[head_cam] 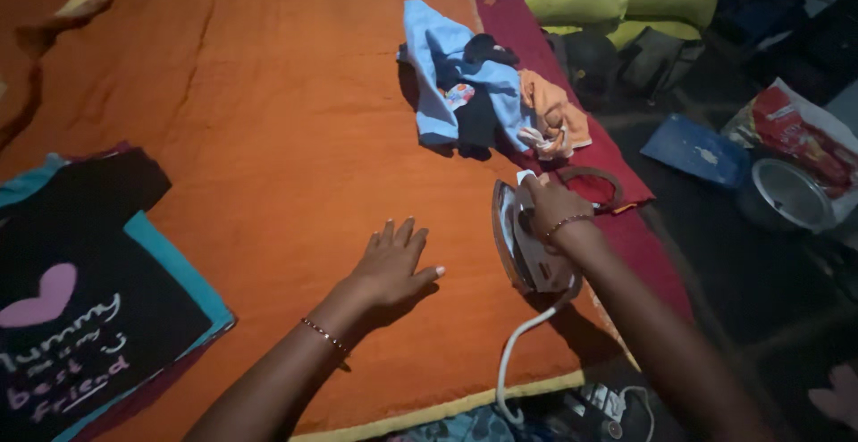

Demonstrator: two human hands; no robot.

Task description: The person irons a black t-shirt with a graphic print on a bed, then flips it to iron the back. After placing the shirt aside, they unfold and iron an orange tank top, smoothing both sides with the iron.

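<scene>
My right hand grips the handle of the iron, fingers curled tight around it. The iron stands up on its back end near the right edge of the orange blanket. My left hand lies flat on the blanket just beside it, fingers spread. A heap of small clothes waits farther up. I think I should keep my flat hand away from the hot plate, hold the iron steady, and watch the white cord trailing below.
</scene>
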